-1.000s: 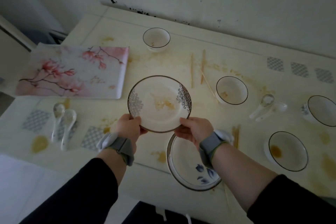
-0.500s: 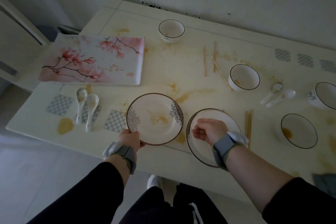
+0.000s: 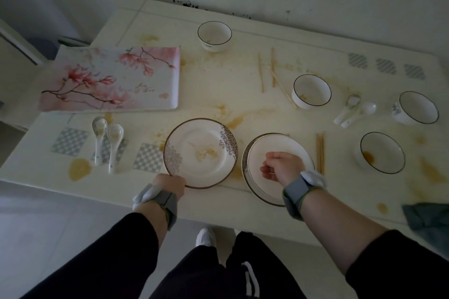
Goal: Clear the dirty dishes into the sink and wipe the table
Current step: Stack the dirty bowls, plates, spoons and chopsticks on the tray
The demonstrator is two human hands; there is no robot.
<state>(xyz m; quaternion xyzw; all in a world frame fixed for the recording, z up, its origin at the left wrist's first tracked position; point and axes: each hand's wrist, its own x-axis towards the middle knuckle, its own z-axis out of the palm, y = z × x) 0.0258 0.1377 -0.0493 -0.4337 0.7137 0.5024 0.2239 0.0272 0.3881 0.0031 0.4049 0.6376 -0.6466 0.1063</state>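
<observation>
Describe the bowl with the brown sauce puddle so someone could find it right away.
Start at the table's near right corner, beside the dark cloth. The bowl sits just beyond it, right of the paired chopsticks. Alone among the bowls, it holds a brown puddle.

1. We cannot see the fingers of the left hand; they go under the near rim of the patterned plate, at lower centre of the frame.
2. The right hand covers the middle of the second plate, so we cannot tell if there is a pattern or dirt there, nor if the hand touches it.
3. The dark cloth is cut by the right edge of the frame.
4. The small writing on the far bowl, at upper centre, is too small to read.
5. Our sleeves and legs are cut by the bottom edge.
</observation>
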